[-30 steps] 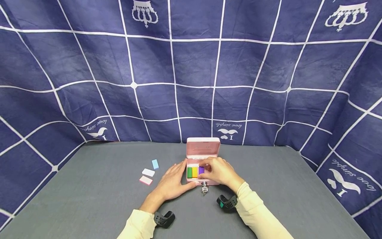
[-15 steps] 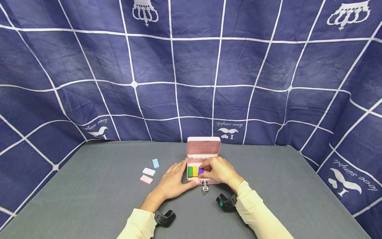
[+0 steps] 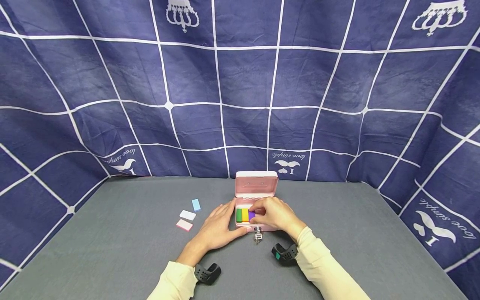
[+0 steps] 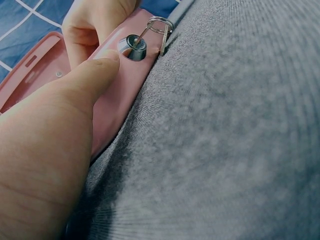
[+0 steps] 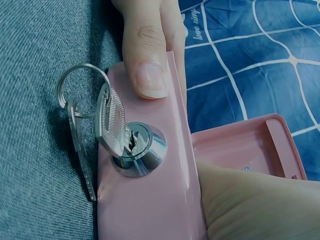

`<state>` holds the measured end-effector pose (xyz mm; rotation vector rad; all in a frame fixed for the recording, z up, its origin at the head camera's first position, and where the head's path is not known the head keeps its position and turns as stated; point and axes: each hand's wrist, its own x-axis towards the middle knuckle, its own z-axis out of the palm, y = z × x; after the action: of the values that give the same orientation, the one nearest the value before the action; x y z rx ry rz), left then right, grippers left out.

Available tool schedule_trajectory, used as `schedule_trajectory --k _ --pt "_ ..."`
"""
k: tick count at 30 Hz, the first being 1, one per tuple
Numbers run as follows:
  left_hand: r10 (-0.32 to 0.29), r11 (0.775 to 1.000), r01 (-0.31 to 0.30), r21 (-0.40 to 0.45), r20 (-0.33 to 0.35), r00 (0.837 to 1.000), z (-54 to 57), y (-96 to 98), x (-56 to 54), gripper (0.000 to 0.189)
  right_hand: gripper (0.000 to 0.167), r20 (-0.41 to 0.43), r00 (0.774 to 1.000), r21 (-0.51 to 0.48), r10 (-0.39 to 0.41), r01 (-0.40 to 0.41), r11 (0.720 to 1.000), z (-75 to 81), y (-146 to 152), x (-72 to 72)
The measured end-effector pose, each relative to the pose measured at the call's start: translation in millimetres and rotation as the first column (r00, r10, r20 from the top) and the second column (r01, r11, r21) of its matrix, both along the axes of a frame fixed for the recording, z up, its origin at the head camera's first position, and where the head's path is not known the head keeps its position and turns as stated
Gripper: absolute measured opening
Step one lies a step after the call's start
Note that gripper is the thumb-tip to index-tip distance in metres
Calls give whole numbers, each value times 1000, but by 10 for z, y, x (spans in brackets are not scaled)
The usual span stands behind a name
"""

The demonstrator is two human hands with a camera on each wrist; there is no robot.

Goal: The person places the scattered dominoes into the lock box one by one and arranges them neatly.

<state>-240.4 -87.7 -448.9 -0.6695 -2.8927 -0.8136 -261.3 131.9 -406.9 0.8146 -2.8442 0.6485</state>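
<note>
With straight fingers and spread thumb of the left hand, braces the glossy pink, metal-looking box at its left side and front wall, near silver metal keys at the lock. With thumb and fingertip of the right hand, pinches the small purple rectangular block inside, beside a yellow rectangular block. Looks light, fairly firm, perhaps slightly rubbery, hardly fragile; best held by its near and far ends. On the navy, white-gridded cloth behind, reads "love simple", upside down in the head view.
</note>
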Motion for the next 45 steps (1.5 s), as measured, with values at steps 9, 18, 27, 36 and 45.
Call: schedule_trajectory --k 9,18,27,36,45 --pt "6 1000 -6 -6 2 1000 -2 2 -7 103 27 29 999 -15 -40 40 999 -18 -2 -6" --pt "18 1000 -18 -6 3 1000 -11 15 1 104 26 10 999 -3 -32 32 999 -35 7 -17" --pt "13 1000 -13 -14 9 1000 -2 4 -2 104 30 -9 1000 -4 -19 19 1000 -37 10 -19" --pt "20 1000 -20 -12 19 1000 -10 13 7 104 39 -60 998 -40 -21 19 999 -84 42 -28" --pt "5 1000 -5 -24 4 1000 -14 -9 -10 104 31 -156 985 -189 -78 48 981 -205 74 44"
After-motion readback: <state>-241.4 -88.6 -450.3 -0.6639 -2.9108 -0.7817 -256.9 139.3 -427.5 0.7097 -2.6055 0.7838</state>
